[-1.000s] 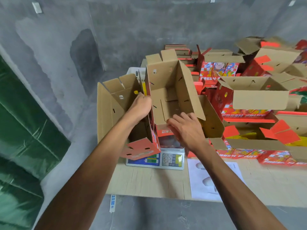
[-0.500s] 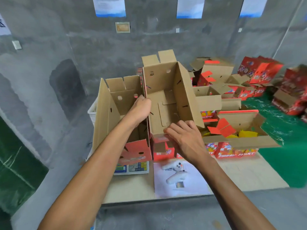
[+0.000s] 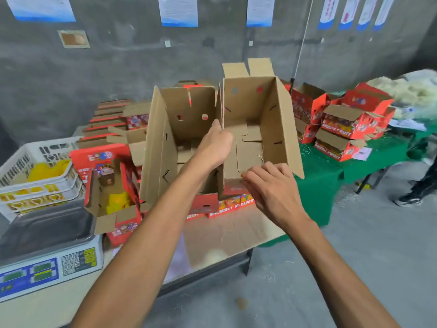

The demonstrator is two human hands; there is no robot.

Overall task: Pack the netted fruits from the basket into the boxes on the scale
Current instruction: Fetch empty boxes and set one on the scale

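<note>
Above table [image 3: 222, 235], boxes [image 3: 255, 129] mouth-up

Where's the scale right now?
Head view, bottom left: the scale sits on the table's near corner, in front of the white basket.
</note>
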